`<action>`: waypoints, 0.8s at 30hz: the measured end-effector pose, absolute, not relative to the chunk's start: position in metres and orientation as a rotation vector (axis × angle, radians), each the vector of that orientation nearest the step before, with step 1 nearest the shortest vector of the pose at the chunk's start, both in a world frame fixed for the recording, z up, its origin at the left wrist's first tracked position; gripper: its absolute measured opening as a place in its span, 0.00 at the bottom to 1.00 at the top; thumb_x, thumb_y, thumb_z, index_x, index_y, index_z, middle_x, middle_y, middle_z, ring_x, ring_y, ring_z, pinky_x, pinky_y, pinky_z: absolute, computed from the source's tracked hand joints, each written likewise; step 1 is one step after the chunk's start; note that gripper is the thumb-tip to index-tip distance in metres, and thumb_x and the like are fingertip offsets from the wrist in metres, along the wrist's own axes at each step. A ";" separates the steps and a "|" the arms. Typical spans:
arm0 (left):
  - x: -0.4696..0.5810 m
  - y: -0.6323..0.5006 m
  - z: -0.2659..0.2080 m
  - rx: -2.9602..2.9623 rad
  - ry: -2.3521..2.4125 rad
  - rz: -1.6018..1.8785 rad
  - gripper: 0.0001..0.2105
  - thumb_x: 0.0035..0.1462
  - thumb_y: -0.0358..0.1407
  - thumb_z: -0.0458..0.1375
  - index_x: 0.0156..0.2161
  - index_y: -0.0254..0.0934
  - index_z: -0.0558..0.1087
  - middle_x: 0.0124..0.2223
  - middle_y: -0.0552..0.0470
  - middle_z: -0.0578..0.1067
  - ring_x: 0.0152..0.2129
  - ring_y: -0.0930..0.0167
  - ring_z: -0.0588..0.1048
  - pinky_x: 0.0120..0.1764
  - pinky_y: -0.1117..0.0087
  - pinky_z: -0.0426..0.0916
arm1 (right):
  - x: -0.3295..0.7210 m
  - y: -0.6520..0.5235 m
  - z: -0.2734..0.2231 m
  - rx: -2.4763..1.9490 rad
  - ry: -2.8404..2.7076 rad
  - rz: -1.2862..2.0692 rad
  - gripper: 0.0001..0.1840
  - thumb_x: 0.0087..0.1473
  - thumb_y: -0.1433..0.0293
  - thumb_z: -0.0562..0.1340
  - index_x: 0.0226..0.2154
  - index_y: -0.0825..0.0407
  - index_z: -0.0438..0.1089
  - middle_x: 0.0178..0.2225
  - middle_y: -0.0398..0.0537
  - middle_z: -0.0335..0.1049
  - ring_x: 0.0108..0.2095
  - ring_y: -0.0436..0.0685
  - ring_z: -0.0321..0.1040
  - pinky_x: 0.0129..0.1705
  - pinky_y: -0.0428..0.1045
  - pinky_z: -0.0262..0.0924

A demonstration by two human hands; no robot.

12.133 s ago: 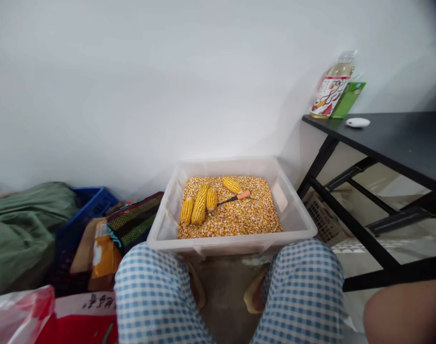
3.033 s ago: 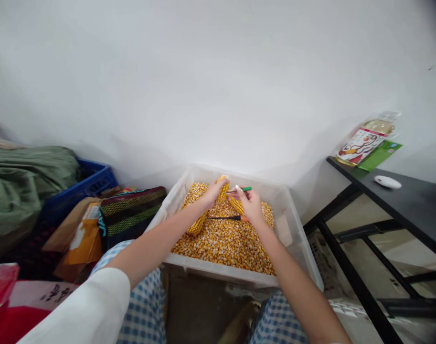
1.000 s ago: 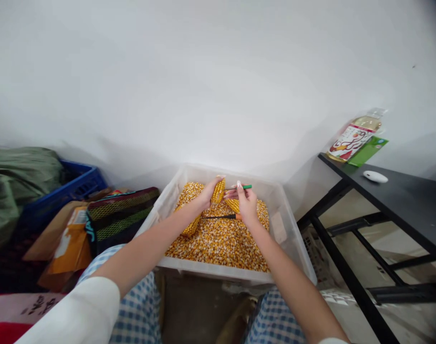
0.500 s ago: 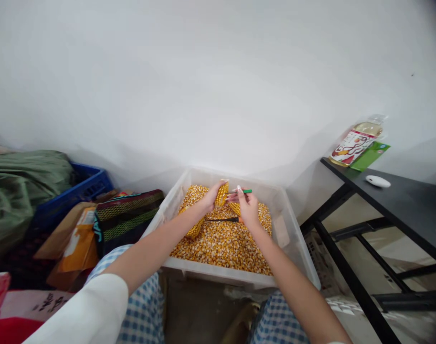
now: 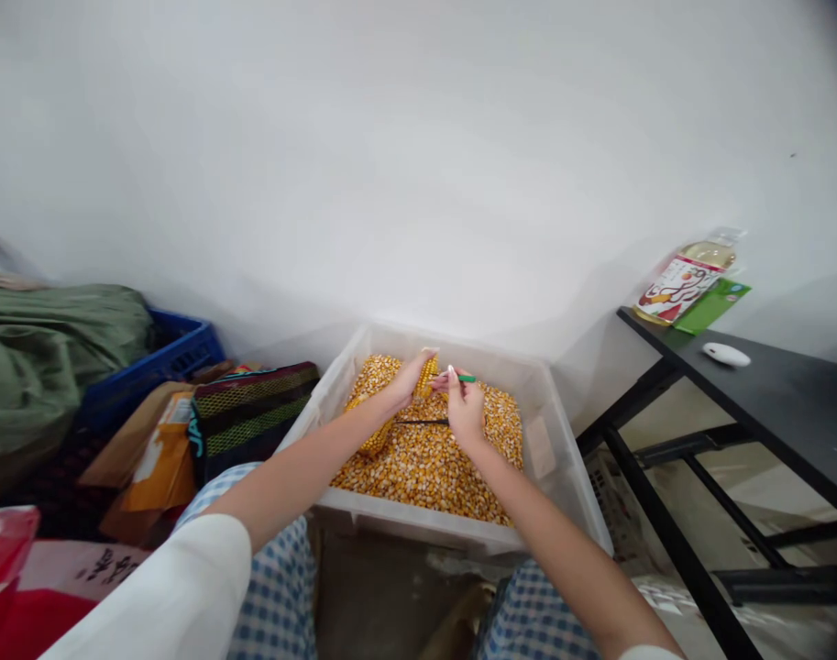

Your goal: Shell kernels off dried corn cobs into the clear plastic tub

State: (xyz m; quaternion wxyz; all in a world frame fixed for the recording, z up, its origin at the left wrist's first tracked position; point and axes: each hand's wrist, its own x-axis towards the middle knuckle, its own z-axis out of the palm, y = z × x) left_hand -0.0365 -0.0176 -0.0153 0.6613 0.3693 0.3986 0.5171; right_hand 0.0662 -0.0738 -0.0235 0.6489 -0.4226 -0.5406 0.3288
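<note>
My left hand is wrapped round a yellow corn cob above a pile of loose kernels. In my right hand is a small green-handled tool; its tip lies close to the cob and is too small to make out. Another corn cob rests on the kernels beneath my left forearm. A thin dark rod lies across the pile, its right end hidden behind my right hand. All this is within a translucent plastic bin.
To the right stands a black table bearing a labelled bottle, a green packet and a white oval object. On the left are a blue crate with green cloth, cardboard and a striped mesh bag. A white wall rises behind.
My right hand and the green-handled tool have moved slightly left, nearer the cob. My left hand still holds the cob in about the same place. The view has shifted a little.
</note>
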 end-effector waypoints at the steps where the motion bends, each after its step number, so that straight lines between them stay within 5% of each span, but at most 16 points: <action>1: -0.036 -0.017 -0.016 0.880 0.918 1.195 0.16 0.47 0.47 0.61 0.29 0.35 0.67 0.18 0.56 0.66 0.17 0.74 0.66 0.25 0.74 0.61 | 0.068 -0.073 -0.022 -0.966 -1.231 0.752 0.21 0.53 0.53 0.55 0.32 0.55 0.68 0.29 0.51 0.74 0.27 0.54 0.72 0.34 0.50 0.68; 8: -0.040 -0.012 -0.017 1.246 1.059 1.302 0.17 0.49 0.48 0.57 0.31 0.32 0.72 0.27 0.52 0.71 0.28 0.71 0.67 0.36 0.72 0.62 | 0.077 -0.069 -0.013 -0.941 -1.217 0.912 0.21 0.50 0.51 0.57 0.31 0.54 0.66 0.26 0.47 0.74 0.23 0.53 0.71 0.30 0.49 0.67; 24: -0.047 -0.012 -0.014 1.494 1.046 1.295 0.17 0.52 0.46 0.55 0.35 0.32 0.74 0.35 0.49 0.74 0.35 0.67 0.70 0.43 0.69 0.62 | 0.081 -0.072 -0.007 -0.961 -1.212 0.979 0.24 0.46 0.49 0.60 0.29 0.54 0.67 0.24 0.48 0.74 0.23 0.55 0.72 0.29 0.50 0.68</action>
